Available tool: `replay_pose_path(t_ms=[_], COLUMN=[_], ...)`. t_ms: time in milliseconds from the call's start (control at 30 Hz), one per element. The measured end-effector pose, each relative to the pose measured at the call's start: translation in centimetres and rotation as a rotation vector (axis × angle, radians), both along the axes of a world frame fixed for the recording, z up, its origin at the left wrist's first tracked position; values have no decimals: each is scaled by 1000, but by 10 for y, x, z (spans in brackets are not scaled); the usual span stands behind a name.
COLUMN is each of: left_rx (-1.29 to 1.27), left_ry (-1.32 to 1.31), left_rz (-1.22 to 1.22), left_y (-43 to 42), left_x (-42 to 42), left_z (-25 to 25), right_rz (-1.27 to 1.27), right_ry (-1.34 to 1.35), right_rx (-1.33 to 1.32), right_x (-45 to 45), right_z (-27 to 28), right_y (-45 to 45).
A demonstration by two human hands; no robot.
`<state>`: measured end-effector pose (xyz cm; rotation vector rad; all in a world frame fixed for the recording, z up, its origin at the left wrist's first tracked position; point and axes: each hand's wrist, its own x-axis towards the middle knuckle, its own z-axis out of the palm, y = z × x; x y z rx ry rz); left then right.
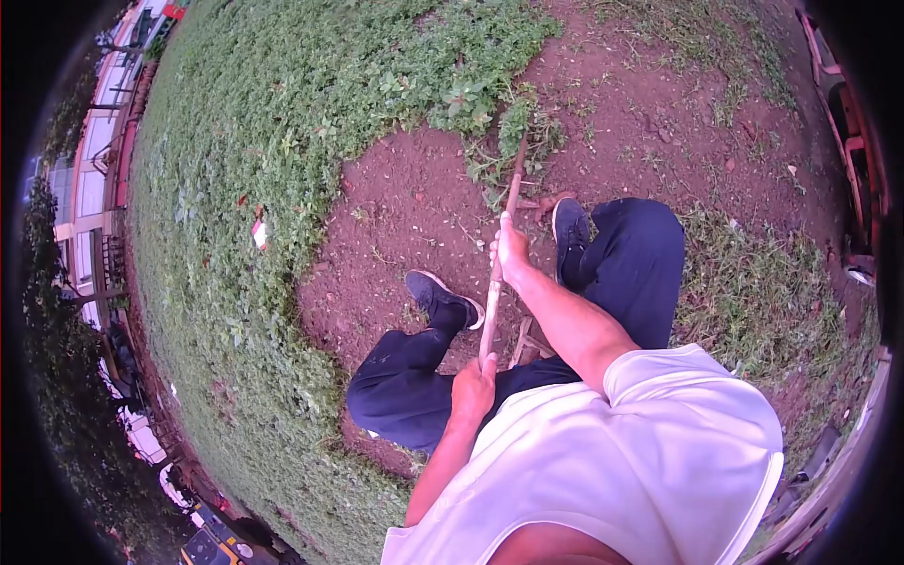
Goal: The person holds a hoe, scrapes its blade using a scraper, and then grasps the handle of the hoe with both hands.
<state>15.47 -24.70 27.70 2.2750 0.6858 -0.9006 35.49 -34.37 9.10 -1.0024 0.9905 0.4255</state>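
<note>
My left hand is closed around the near end of a long wooden-handled tool. Farther up the same handle, my right hand grips it from the right side. The handle slants away from me between my feet. Its far end reaches a clump of pulled-up weeds at the border of the green growth, and whatever head it has is hidden among the leaves. A reddish-brown piece lies beside the handle near my right shoe; I cannot tell what it is.
I sit low, knees apart, over a wooden seat. Bare reddish soil surrounds my shoes. Dense green weeds spread to the left and ahead. Cut, drying grass lies at right. A white scrap rests on the weeds.
</note>
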Motion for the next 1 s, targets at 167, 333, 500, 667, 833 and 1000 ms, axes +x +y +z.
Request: replay_pose_path(t_ms=[167, 333, 500, 667, 833, 1000], left_rx=[30, 15, -40, -112, -321, -257], left_ry=[-26, -48, -85, -168, 31, 3], left_rz=[-78, -71, -36, 54, 302, 136], left_y=[-6, -5, -2, 2, -1, 5], left_x=[1, -15, -20, -32, -42, -60], left_z=[-2, 5, -9, -3, 44, 38], right_rz=[-14, -17, 16, 8, 130, 169], right_ry=[12, -21, -130, -168, -49, 83], right_rx=[53, 18, -16, 128, 398, 474], right_x=[1, -4, 4, 4, -20, -49], right_z=[-6, -9, 9, 41, 35, 17], right_y=[-6, -9, -11, -10, 11, 17])
